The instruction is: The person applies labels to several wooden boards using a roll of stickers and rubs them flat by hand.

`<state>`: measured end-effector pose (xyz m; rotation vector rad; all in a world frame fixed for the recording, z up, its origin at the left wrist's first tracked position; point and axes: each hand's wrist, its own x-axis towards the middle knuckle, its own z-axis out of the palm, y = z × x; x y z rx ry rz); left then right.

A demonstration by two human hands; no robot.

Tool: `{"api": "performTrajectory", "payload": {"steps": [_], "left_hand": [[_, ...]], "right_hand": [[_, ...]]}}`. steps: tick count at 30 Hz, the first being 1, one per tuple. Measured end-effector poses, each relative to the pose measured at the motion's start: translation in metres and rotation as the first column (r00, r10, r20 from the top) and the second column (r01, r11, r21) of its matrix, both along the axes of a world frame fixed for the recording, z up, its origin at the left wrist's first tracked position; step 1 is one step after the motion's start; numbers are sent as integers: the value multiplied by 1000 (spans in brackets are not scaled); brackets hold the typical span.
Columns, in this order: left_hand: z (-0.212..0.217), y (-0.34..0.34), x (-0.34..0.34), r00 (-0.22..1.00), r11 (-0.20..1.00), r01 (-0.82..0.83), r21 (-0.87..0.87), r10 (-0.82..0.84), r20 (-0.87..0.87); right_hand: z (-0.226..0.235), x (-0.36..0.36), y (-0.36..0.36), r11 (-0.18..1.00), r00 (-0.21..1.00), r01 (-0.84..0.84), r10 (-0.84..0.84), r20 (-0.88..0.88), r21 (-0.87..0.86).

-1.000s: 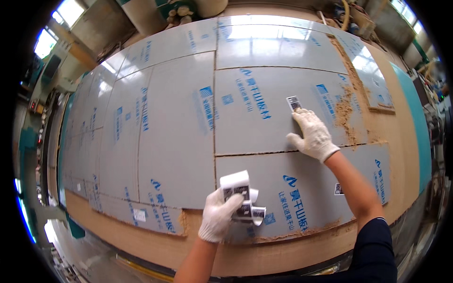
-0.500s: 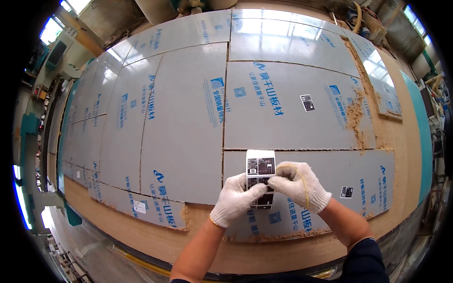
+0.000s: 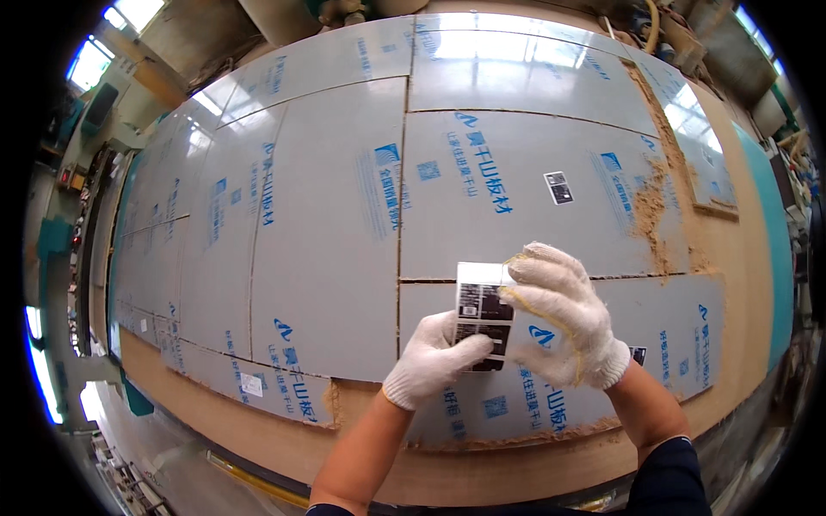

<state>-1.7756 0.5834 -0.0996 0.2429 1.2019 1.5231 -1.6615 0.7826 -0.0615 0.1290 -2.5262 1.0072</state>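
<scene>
- We see a strip of stickers (image 3: 482,314), white backing with dark square labels on it, held up just below the middle of the frame, over the grey panels.
- Our left hand (image 3: 434,359), in a white knit glove, comes up from the lower edge on a bare forearm and pinches the strip's lower end, thumb lying across the lowest label.
- Our right hand (image 3: 564,314), also in a white glove with a yellow edge thread, reaches in from the lower right on a dark sleeve; its fingers curl over the strip's upper right edge, closed on it.
- The two hands touch at the strip, both closed on it rather than spread wide.
- One dark square sticker (image 3: 558,187) is already stuck flat on the panel in the upper right of the middle, well apart from the hands.
- Another small dark sticker (image 3: 637,354) shows just right of the right wrist.
- A small white label (image 3: 251,384) sits on a panel at lower left.
- The grey panels (image 3: 327,241) fill most of the frame, cut into rectangles by narrow seams, each printed with blue marks and lettering.
- Sawdust (image 3: 650,211) lies in a tan streak along the seams at right.
- The panels lie on a brown board (image 3: 258,447) whose bare edge runs along the bottom.
</scene>
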Motion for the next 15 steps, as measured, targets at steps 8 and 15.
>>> {"api": "performTrajectory", "payload": {"steps": [8, 15], "left_hand": [[3, -33, 10, 993, 993, 35, 116, -48, 104], [22, -65, 20, 996, 988, -73, 134, 66, 51]], "right_hand": [[-7, -5, -28, 995, 993, -95, 95, 69, -3], [9, -16, -56, 985, 983, -159, 164, -81, 69]]}}
